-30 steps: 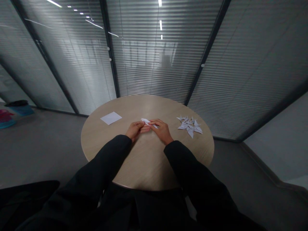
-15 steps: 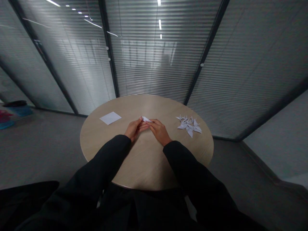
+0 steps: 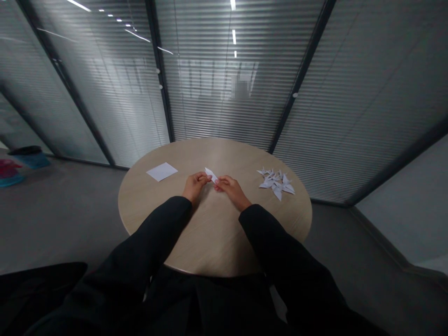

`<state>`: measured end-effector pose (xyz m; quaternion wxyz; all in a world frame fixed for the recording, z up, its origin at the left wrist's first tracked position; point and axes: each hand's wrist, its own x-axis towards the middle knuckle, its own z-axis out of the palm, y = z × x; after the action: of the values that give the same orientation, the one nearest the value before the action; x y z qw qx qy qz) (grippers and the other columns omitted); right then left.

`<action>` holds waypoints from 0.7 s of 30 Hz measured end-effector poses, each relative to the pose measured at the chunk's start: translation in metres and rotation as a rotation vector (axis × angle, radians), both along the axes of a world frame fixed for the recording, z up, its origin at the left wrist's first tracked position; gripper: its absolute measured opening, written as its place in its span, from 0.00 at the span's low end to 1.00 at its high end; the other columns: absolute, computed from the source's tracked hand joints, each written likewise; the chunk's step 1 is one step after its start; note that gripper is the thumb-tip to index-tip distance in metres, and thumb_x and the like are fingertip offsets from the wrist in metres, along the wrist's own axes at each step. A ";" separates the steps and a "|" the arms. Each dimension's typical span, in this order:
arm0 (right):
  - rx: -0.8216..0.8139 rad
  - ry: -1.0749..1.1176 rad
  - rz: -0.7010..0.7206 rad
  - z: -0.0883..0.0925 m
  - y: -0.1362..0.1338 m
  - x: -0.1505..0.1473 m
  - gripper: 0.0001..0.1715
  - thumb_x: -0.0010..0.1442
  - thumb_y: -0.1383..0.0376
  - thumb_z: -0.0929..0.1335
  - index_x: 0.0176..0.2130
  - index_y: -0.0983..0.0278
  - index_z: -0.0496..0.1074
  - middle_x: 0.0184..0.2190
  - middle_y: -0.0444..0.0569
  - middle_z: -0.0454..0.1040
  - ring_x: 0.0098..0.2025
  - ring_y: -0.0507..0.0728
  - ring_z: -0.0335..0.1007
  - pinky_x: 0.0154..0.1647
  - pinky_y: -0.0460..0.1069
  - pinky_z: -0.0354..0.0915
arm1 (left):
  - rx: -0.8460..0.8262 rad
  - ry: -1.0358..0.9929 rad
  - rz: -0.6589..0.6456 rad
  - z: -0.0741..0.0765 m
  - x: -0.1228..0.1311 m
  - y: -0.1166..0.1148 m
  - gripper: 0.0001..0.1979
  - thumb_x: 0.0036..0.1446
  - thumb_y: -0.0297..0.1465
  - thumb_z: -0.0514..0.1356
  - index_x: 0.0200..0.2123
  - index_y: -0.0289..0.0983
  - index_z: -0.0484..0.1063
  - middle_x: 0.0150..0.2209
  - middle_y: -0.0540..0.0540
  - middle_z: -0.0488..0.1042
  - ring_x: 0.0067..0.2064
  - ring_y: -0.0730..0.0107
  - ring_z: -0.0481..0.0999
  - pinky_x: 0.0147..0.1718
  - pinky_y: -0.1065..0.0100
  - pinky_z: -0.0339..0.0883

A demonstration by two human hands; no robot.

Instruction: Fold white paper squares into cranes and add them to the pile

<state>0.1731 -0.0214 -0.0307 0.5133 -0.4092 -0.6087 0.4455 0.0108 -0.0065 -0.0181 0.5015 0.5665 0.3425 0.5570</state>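
Note:
Between my hands, over the middle of the round table, is a small piece of folded white paper (image 3: pixel 211 174), narrow and pointed at its far end. My left hand (image 3: pixel 195 185) pinches its left side between thumb and fingers. With thumb and fingers closed, my right hand (image 3: pixel 231 189) grips the paper's right, nearer end. The fingertips cover part of the folds. Off to the right lies a pile of white folded paper cranes (image 3: pixel 276 182), and on the left a flat white sheet of paper (image 3: pixel 162 171).
The round wooden table (image 3: pixel 210 252) stands close to a glass partition with blinds (image 3: pixel 217 116). On the floor at far left are a blue bin with a dark rim (image 3: pixel 33 158) and a red and blue object (image 3: pixel 9 172). A dark chair-like shape (image 3: pixel 42 294) is at lower left.
The folded paper has turned in my hands, so its point now faces up and away to the left. My left fingers have curled in from a flatter support under it.

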 end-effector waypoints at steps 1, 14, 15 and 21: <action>-0.017 -0.010 0.027 0.000 0.000 0.000 0.21 0.51 0.49 0.71 0.34 0.64 0.71 0.29 0.48 0.77 0.32 0.54 0.73 0.39 0.51 0.69 | 0.004 -0.002 -0.011 0.001 0.000 -0.001 0.12 0.44 0.37 0.69 0.23 0.35 0.73 0.23 0.50 0.72 0.26 0.75 0.68 0.29 0.71 0.61; 0.009 -0.028 -0.030 0.001 -0.004 -0.002 0.22 0.44 0.48 0.74 0.26 0.65 0.75 0.25 0.48 0.77 0.28 0.53 0.71 0.35 0.49 0.66 | -0.044 -0.064 0.004 0.006 0.009 -0.010 0.12 0.44 0.36 0.69 0.27 0.34 0.75 0.27 0.47 0.76 0.30 0.70 0.74 0.36 0.68 0.67; 0.013 -0.032 -0.034 0.000 -0.003 -0.002 0.22 0.44 0.48 0.73 0.26 0.65 0.75 0.24 0.47 0.77 0.28 0.53 0.71 0.35 0.49 0.66 | -0.054 -0.086 0.009 0.005 0.010 -0.010 0.13 0.43 0.37 0.69 0.28 0.34 0.76 0.28 0.46 0.77 0.31 0.69 0.74 0.37 0.67 0.67; 0.022 -0.044 -0.058 -0.004 -0.001 -0.004 0.19 0.45 0.51 0.73 0.26 0.65 0.76 0.24 0.46 0.77 0.28 0.53 0.70 0.34 0.49 0.64 | -0.068 -0.132 0.068 0.005 0.009 -0.010 0.20 0.39 0.41 0.71 0.32 0.32 0.78 0.30 0.44 0.79 0.31 0.68 0.75 0.37 0.66 0.68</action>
<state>0.1694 -0.0225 -0.0344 0.5170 -0.4309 -0.6126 0.4144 0.0199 -0.0168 -0.0132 0.5227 0.4994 0.3463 0.5979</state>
